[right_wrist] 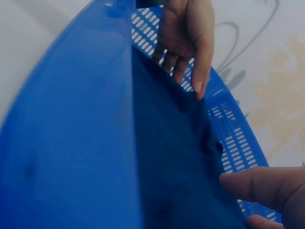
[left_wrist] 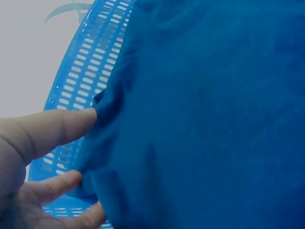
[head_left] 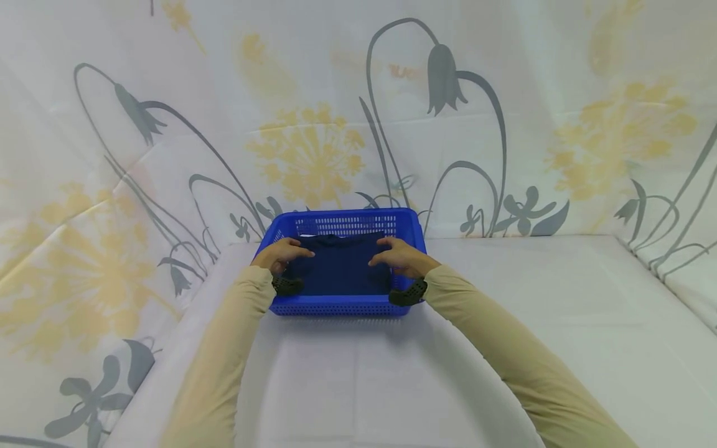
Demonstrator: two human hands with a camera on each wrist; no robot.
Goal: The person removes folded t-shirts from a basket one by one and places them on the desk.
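A dark blue cloth [head_left: 340, 269] lies spread inside a blue plastic basket [head_left: 336, 301], its far edge slightly rumpled. My left hand [head_left: 284, 252] reaches over the basket's left side. In the left wrist view, its thumb [left_wrist: 71, 125] and fingertips meet the crumpled edge of the cloth, with the fingers fairly straight. Over the right side is my right hand [head_left: 401, 255], thumb and fingers extended toward the cloth's right part. The right wrist view has that hand's thumb [right_wrist: 243, 185] right at the cloth's edge, its other fingers mostly out of frame.
The basket has slotted walls and stands on a white-covered table [head_left: 532, 298], near its back edge. Behind it hangs a pale curtain [head_left: 336, 81] printed with grey and yellow flowers, which also runs along both sides. Dark bands [head_left: 409, 292] sit on both wrists.
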